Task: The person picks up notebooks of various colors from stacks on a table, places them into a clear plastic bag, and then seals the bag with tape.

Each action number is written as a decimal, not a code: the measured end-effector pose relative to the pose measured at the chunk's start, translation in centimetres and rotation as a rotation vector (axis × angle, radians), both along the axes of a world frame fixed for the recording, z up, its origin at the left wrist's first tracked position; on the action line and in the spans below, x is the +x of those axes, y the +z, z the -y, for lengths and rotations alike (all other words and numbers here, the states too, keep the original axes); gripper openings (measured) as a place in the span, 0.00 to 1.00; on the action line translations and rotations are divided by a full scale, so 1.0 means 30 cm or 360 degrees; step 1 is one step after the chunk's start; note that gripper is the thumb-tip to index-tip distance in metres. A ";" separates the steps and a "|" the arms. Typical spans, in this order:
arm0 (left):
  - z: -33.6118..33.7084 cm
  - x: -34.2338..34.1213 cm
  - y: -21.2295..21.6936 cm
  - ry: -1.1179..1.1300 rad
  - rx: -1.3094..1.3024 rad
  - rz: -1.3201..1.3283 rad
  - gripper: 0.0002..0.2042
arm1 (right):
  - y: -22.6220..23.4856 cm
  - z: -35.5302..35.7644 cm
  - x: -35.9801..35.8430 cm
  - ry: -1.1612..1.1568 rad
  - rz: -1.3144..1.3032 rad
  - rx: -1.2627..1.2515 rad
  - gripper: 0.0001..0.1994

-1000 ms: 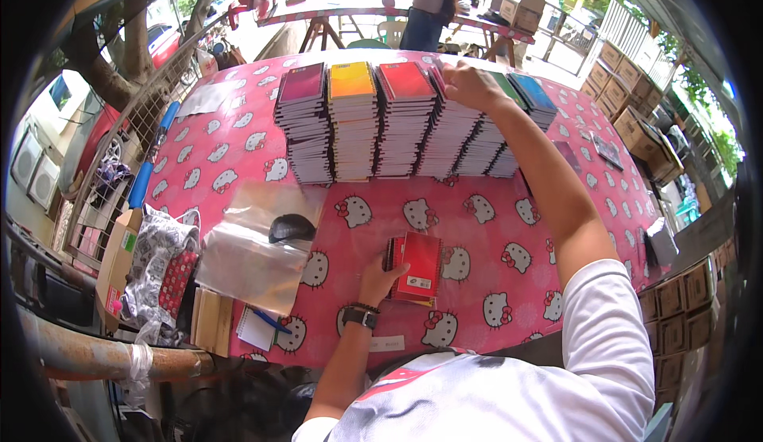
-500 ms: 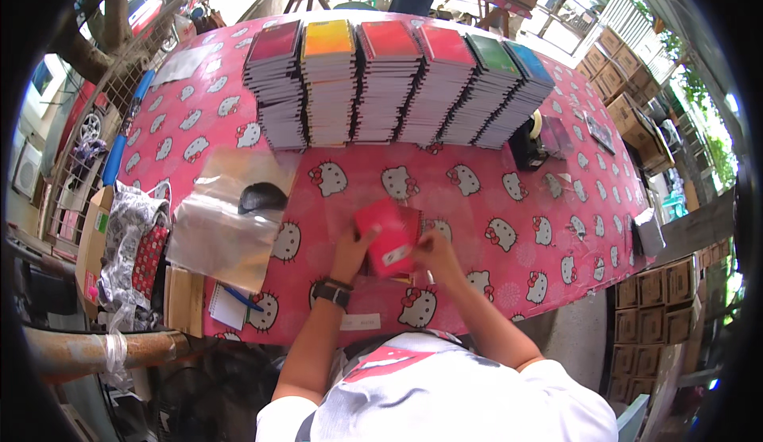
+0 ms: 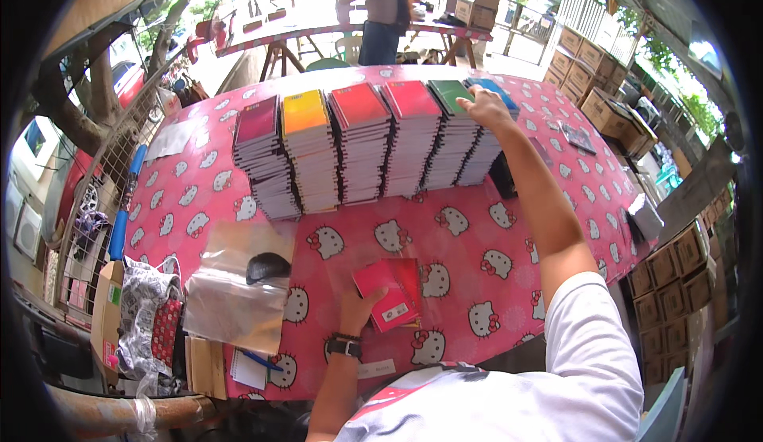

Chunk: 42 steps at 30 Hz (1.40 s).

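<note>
My left hand [image 3: 359, 305] is closed on a pink-red notebook [image 3: 388, 303] low over the table, thumb across its cover. A red spiral notebook [image 3: 408, 279] shows beneath and beside it; how many lie under it is hidden. My right arm stretches far forward. My right hand [image 3: 488, 110] rests at the tops of the blue notebook stack [image 3: 477, 160] and the green notebook stack [image 3: 447, 144], thumb and fingers apart. To the left stand stacks of pink-red [image 3: 413, 140], red [image 3: 366, 148], yellow [image 3: 310, 156] and maroon notebooks [image 3: 266, 164].
Clear plastic sheets [image 3: 238, 299] with a dark rounded piece [image 3: 268, 268] lie left. A small notepad [image 3: 249, 369] and blue pen [image 3: 262, 360] sit near the front edge. A dark box [image 3: 502, 178] stands behind my right forearm. Cartons [image 3: 671, 291] are piled right; another person [image 3: 381, 13] stands beyond.
My right hand has left the pink-red notebooks and reached forward to the blue and green stacks. My left hand stays on the pink-red notebook. The view has tilted up, showing the person beyond.
</note>
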State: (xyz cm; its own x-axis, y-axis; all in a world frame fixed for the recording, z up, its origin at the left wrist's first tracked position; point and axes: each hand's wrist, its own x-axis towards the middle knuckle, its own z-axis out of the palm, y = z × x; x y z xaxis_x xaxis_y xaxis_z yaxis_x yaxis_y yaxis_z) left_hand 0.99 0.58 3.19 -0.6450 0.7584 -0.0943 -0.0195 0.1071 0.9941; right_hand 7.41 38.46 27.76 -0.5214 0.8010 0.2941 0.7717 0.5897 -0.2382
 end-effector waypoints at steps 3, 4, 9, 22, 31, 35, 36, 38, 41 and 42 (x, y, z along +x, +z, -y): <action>0.001 -0.003 -0.037 -0.0021 -0.0009 0.0073 0.19 | 0.021 -0.046 -0.018 -0.0275 0.0386 -0.0083 0.27; 0.005 -0.009 -0.052 -0.0029 -0.0001 0.0113 0.19 | 0.013 -0.053 -0.030 -0.0269 0.0383 -0.0018 0.26; 0.006 -0.008 -0.055 -0.0077 -0.0140 0.0197 0.19 | -0.008 -0.124 -0.050 -0.0233 0.0463 -0.0006 0.28; 0.003 -0.009 -0.042 -0.0071 -0.0053 0.0239 0.19 | 0.078 -0.147 -0.077 -0.0123 0.0668 -0.0311 0.24; 0.005 -0.027 -0.087 0.0020 0.0061 0.0115 0.22 | -0.005 0.038 -0.048 0.0347 0.0371 -0.0159 0.20; -0.015 0.005 -0.067 -0.0132 0.0060 0.0124 0.22 | -0.096 -0.042 0.089 0.0320 -0.0459 0.0389 0.10; 0.007 -0.014 -0.035 -0.0114 -0.0035 0.0110 0.22 | -0.078 0.006 0.075 0.0376 -0.0652 0.0179 0.10; 0.022 -0.017 -0.020 -0.0093 -0.0063 0.0116 0.23 | -0.067 0.078 0.073 0.0439 -0.0542 0.0447 0.09; 0.000 -0.014 -0.021 -0.0087 0.0070 0.0070 0.24 | -0.157 0.031 0.073 0.0582 -0.0180 0.0841 0.09; -0.002 -0.012 -0.025 -0.0064 0.0107 -0.0006 0.25 | -0.150 0.010 0.070 0.0569 -0.0155 0.0790 0.09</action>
